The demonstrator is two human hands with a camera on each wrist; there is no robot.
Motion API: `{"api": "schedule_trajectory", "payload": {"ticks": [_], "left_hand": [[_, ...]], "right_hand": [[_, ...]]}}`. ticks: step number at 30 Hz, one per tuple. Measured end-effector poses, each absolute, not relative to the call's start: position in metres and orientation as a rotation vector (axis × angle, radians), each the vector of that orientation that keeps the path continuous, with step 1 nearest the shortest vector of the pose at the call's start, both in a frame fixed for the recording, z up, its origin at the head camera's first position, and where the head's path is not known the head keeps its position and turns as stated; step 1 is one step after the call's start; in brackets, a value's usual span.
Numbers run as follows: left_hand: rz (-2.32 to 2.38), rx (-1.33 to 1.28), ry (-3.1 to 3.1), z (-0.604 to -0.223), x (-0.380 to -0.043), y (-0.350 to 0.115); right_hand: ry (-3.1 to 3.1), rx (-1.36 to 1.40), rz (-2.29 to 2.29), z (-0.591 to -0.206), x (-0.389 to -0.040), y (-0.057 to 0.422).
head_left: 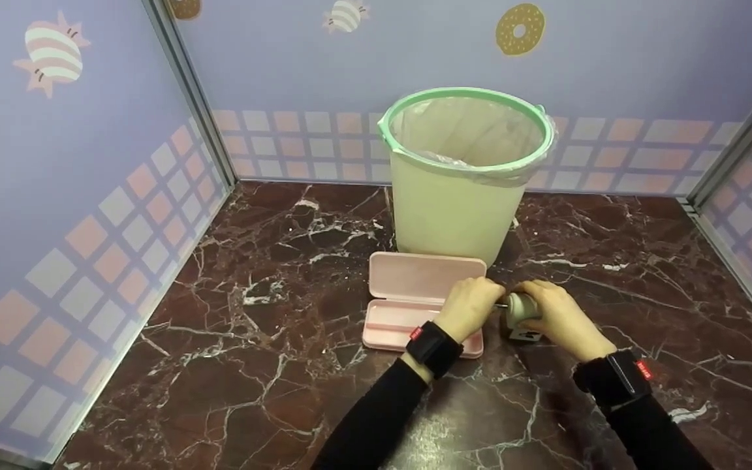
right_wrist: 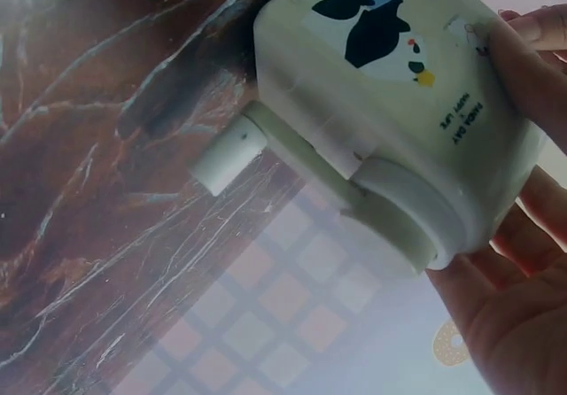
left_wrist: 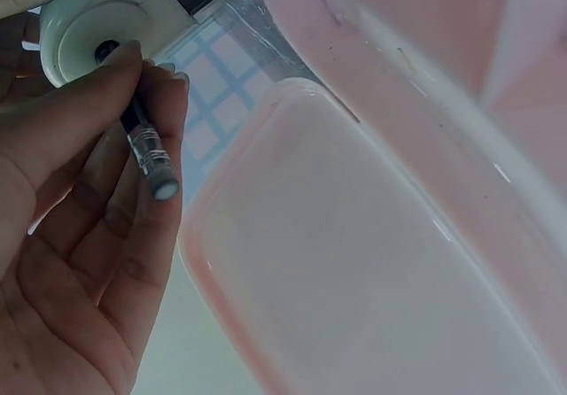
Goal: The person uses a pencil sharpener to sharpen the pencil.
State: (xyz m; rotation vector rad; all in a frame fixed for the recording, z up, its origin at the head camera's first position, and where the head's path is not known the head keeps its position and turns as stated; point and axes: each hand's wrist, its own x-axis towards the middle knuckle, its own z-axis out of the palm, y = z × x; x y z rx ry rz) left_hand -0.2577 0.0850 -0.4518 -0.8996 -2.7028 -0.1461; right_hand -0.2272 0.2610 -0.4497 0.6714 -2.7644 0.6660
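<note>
A pale hand-crank pencil sharpener (right_wrist: 416, 85) with a panda picture is gripped by my right hand (head_left: 555, 316). Its crank handle (right_wrist: 306, 151) shows on the near side in the right wrist view. Between thumb and fingers, my left hand (head_left: 470, 307) pinches a dark pencil (left_wrist: 149, 151) with a metal band and grey eraser end. The pencil's other end enters the round hole of the sharpener's front (left_wrist: 66, 45); its tip is hidden. Below my left wrist lies an open pink pencil case (head_left: 389, 320), partly covered by that hand.
Behind the pencil case stands a tall pale green bin (head_left: 454, 215) with a green rim and a clear liner. Patterned panels (head_left: 297, 85) wall the back and sides of the dark marbled table (head_left: 232, 365).
</note>
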Motion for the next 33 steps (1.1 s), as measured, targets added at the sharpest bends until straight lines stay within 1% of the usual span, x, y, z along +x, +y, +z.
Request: {"api": "schedule_trajectory", "payload": {"ticks": [33], "left_hand": [[-0.105, -0.771, -2.652, -0.4532, -0.2577, 0.0789]], "right_hand": [[-2.751, 0.659, 0.672, -0.4493, -0.2270, 0.2593]]}}
